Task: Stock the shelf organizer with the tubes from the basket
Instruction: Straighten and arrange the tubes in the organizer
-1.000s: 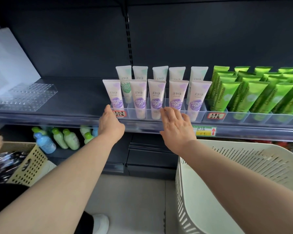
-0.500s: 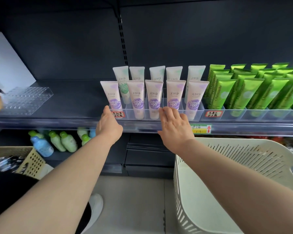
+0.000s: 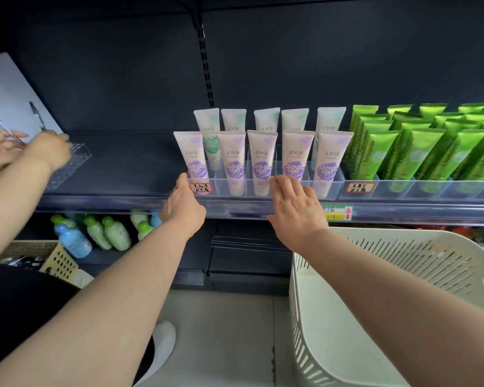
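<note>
A clear plastic shelf organizer (image 3: 330,182) stands on the dark shelf, holding two rows of white tubes (image 3: 262,160) with purple and green labels, upright on their caps. My left hand (image 3: 183,205) rests at the organizer's front left corner, thumb against its side. My right hand (image 3: 295,208) lies flat with fingers spread against the organizer's front, near the middle. Neither hand holds a tube. The cream slotted basket (image 3: 403,289) sits low at the right, and its visible inside shows no tubes.
Green Chamomile tubes (image 3: 419,152) fill a second organizer to the right. Another person's hands (image 3: 34,152) work with pens over a clear tray (image 3: 70,166) at the shelf's left. Bottles (image 3: 95,233) stand on the lower shelf, beside a beige basket (image 3: 59,261).
The view has shifted slightly. My hands stay at the organizer's front. The other person's hands have come into view over the clear tray at left.
</note>
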`<state>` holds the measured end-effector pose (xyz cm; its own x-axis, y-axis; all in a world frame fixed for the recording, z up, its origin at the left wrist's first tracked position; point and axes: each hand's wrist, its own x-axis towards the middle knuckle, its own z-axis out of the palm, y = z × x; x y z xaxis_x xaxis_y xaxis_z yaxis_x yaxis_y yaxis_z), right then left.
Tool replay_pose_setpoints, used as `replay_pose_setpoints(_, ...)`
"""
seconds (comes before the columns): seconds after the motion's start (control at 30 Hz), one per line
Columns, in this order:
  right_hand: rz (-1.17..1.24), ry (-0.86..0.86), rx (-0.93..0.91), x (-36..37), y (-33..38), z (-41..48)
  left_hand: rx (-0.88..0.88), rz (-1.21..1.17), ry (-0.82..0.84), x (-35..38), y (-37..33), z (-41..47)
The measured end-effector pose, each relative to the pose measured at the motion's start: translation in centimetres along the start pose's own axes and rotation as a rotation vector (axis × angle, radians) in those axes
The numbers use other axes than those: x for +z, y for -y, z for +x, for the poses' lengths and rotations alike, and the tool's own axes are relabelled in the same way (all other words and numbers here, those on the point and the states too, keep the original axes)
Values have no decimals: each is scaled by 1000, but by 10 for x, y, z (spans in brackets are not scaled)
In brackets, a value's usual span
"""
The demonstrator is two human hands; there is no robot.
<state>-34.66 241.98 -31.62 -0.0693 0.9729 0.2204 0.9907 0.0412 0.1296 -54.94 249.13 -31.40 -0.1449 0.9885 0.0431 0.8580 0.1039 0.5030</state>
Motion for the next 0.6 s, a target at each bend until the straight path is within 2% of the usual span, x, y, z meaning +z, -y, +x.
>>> replay_pose_setpoints(0.3,9,0,9,1,1,1,-1,-4,14,-2,2,-2)
replay_pose_setpoints(0.6,70,77,-27,-15,-7,-11,-44,-101,63,12,-22,-32)
